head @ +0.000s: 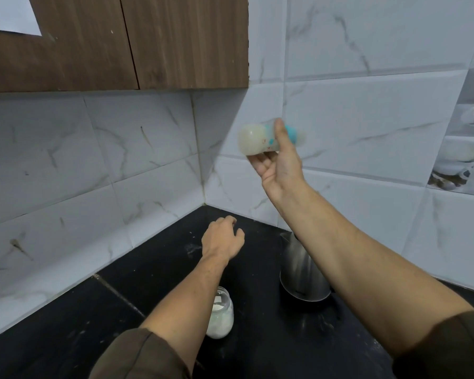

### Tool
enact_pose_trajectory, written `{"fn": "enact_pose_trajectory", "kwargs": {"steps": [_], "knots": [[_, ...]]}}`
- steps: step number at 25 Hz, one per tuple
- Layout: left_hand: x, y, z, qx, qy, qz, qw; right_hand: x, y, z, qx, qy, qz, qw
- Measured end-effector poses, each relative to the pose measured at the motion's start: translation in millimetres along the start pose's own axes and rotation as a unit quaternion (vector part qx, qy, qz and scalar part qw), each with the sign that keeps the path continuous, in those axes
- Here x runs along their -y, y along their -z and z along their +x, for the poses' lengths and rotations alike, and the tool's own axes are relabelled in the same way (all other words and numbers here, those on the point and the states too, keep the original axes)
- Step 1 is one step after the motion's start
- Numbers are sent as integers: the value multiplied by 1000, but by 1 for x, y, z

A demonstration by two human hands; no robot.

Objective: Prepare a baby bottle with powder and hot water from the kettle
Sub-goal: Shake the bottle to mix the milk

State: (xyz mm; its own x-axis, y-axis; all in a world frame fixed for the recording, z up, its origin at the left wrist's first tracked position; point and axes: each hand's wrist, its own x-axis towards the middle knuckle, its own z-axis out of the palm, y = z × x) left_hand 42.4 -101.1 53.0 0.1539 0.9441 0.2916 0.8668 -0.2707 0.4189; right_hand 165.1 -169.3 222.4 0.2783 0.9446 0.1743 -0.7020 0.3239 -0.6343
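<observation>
1. Fingers of your right hand (278,162) wrap the bottle (268,139), thumb across its front, holding it raised and lying on its side against the tiled wall (367,119). Milky liquid fills it, and the teal collar points right. Held sideways in the air like that, it looks like you are shaking it to mix the powder in.
2. Your left hand (223,237) hovers low over the counter (66,324), fingers loosely curled and holding nothing. It looks parked out of the way.
3. Below that forearm stands the jar (220,315), open-topped, with white powder inside.
4. Kettle (303,272) stands on the counter under your right forearm, near the wall.
5. Blur smears the bottle, so you cannot tell whether a teat or cap sits beyond the collar.
6. Your right arm hides the kettle's handle side and lid. Your left arm covers part of the jar's mouth. Your left fingertips are curled out of sight.
</observation>
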Motion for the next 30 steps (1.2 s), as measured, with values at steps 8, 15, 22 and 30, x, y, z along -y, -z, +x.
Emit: {"fn": "enact_pose_trajectory", "kwargs": {"steps": [8, 15, 22, 30], "knots": [[6, 4, -2, 1, 15, 4, 1000, -14, 6, -11, 13, -31, 25, 999], [0, 6, -1, -2, 15, 3, 1000, -17, -1, -17, 56, -43, -107, 992], [4, 5, -2, 9, 19, 14, 1000, -2, -2, -21, 158, -63, -306, 937], [2, 5, 0, 3, 20, 13, 1000, 8, -4, -12, 66, -22, -166, 984]]}}
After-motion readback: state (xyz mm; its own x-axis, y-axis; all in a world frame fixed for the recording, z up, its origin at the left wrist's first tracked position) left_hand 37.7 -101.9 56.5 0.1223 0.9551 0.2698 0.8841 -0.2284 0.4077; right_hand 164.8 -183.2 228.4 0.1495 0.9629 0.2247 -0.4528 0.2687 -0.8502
